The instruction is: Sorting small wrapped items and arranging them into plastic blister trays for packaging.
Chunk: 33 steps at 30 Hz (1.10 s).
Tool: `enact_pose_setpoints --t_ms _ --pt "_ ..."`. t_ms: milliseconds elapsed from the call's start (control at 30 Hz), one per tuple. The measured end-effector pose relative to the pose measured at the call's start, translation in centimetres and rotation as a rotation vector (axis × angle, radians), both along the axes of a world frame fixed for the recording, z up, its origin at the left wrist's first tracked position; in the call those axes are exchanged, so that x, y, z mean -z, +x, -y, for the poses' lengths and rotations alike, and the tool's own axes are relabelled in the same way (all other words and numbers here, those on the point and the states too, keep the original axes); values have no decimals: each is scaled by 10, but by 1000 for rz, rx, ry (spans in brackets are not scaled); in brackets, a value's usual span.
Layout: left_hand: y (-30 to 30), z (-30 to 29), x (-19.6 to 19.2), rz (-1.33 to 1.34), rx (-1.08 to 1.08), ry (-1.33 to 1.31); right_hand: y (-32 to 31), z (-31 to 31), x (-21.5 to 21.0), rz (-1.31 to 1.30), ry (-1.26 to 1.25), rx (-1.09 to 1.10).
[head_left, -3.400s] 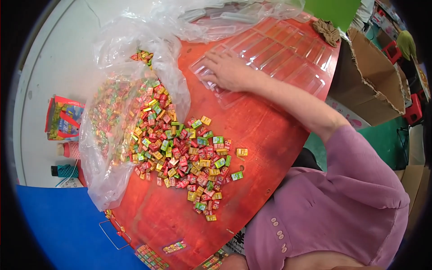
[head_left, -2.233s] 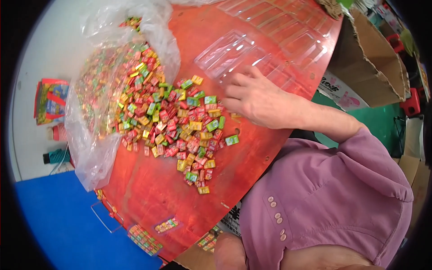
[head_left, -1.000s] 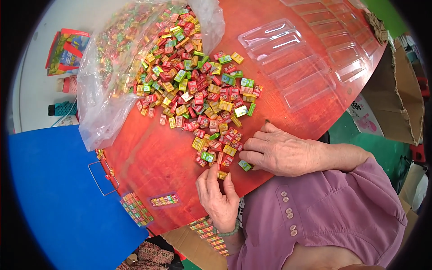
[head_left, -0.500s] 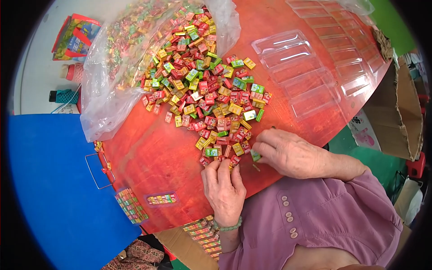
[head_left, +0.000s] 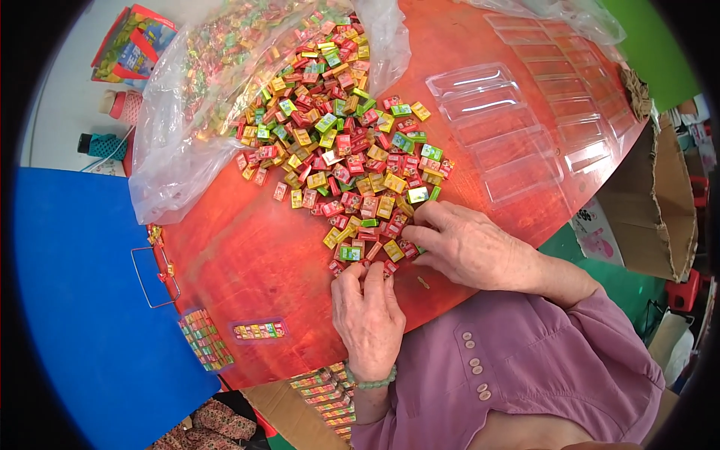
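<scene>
The right hand [head_left: 476,251], up at the clear trays a few seconds ago, is now down at the near right edge of the heap of small carton-shaped packs [head_left: 345,161], and the left hand [head_left: 367,326] has come up from the tabletop's lower edge to join it. In the last half second the right hand has closed in on the heap; the green pack that stood at its fingertips can no longer be clearly made out.

The left grip rests with bent fingertips against the nearest packs — whether it is grasping one I cannot tell. The right grip is curled, its fingertips mostly hidden, so I cannot tell whether it is clenched on a pack or only touching.

One clear compartment tray [head_left: 495,131] now lies flat and separate on the red tabletop [head_left: 232,247], just right of the heap, with the other clear trays [head_left: 559,75] beyond it. No packs show in its compartments, so the work seems to have turned from setting out the tray to gathering packs — an early stage for that tray, I judge. A small filled tray [head_left: 259,330] lies to the left, well apart from both hands.
</scene>
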State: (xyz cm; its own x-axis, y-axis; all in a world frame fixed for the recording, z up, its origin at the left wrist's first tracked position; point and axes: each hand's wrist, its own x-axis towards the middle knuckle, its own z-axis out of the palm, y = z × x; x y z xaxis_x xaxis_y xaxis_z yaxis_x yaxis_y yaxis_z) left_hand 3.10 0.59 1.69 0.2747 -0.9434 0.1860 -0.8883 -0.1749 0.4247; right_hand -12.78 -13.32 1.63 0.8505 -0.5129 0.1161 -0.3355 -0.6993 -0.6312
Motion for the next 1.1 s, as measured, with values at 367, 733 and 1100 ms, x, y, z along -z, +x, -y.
enact_pose_setpoints --t_ms 367,733,1100 --pt "7 -4 3 -99 9 1 14 3 9 -67 -209 -76" --pt "12 -13 6 -189 64 -25 19 5 2 -62 -274 -203" --pt "17 -36 4 -240 -76 -4 -6 -3 -8 -173 -173 -267"
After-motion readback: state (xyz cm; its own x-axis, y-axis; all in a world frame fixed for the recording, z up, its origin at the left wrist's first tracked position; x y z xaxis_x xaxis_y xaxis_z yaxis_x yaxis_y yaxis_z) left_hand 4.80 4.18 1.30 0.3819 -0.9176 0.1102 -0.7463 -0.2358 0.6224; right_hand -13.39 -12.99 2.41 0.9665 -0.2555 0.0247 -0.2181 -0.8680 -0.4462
